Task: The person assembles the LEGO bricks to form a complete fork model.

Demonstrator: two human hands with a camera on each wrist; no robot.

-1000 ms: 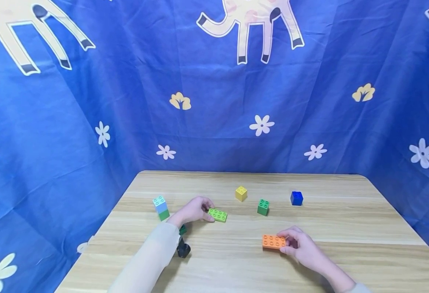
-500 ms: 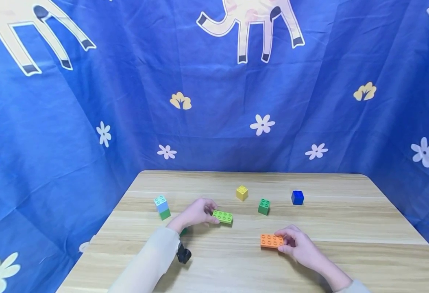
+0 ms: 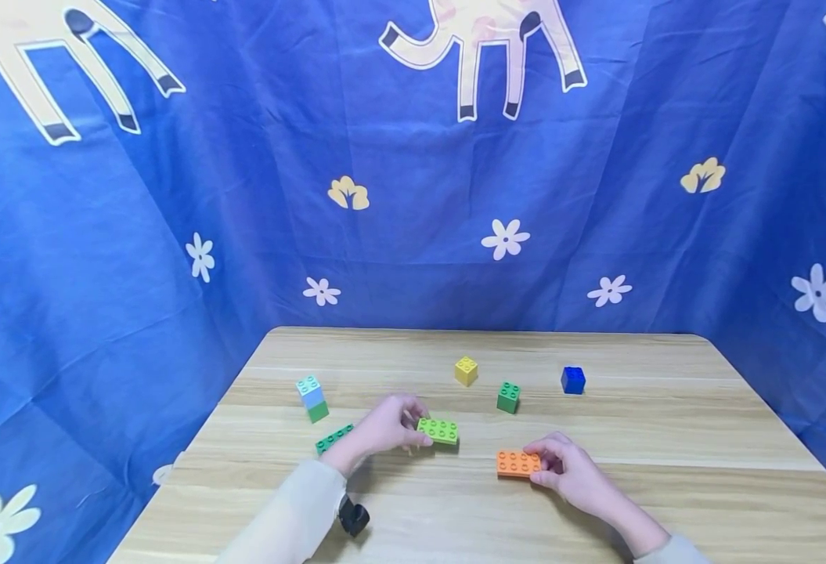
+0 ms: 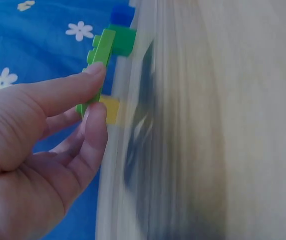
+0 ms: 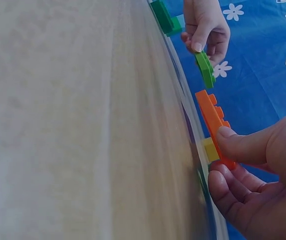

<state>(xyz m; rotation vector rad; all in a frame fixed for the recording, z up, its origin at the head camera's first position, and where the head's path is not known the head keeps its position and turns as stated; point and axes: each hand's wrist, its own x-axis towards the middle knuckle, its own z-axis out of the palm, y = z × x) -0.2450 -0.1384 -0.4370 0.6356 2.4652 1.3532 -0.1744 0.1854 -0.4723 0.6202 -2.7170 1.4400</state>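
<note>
Lime brick (image 3: 441, 431) (studs up) — left hand (image 3: 390, 426) pinches its outer end; orange brick (image 3: 514, 463) — right hand (image 3: 573, 474) likewise.

The place looks like a curtained-off booth; whether it stands in a home, a school or a studio cannot be told. Blue fabric hangings (image 3: 413, 164) printed with white flowers (image 3: 506, 240), yellow bushes (image 3: 703, 175) and pale long-legged animals (image 3: 483, 31) close off the left, far and right sides. Within them stands a light wood-grain table (image 3: 666, 415), with studded plastic toy bricks (image 3: 507, 398) on and above it.
</note>
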